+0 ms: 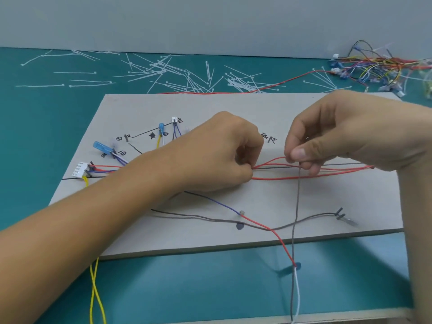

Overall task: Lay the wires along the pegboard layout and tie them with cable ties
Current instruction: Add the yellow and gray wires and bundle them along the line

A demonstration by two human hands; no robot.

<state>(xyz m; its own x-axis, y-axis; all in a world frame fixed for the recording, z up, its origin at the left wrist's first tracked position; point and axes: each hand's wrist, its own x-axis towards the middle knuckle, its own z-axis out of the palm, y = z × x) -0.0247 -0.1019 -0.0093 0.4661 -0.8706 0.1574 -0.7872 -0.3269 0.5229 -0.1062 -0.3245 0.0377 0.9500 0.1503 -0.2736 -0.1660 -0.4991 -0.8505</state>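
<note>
Across the middle of the flat grey pegboard (233, 108), a group of thin red wires (304, 177) is laid roughly along the drawn black line. It is pinched at its left end by the left hand (224, 153), whose fingers are curled tightly over it. One long thin grey wire (297, 195) is held between thumb and forefinger of the right hand (339, 136), just where it crosses the red wires, and from there it hangs off the front edge. Towards the left of the board the routing looks well advanced: a white multi-pin plastic connector (80, 169), translucent blue terminal sleeves (101, 147) and a small white plug (174, 119) are seated at their marked pegs. The rest is judged unfinished. A spliced blue-and-red wire (254, 220) and a second grey wire (198, 216) lie loose across the near half, a pair of yellow wires (94, 288) trails off the board, and no tie can be seen on any bundle. The white plastic cable ties (163, 71) lie scattered on the teal table mat (35, 136) beyond the board, well apart from the hands, so tying appears not to have begun. Much is hidden — the left fingertips, the junction beneath the left palm and forearm, and the far ends of the red wires under the right hand. The handwritten labels cannot be read, and the hanging wires are cut off at the bottom edge.
</note>
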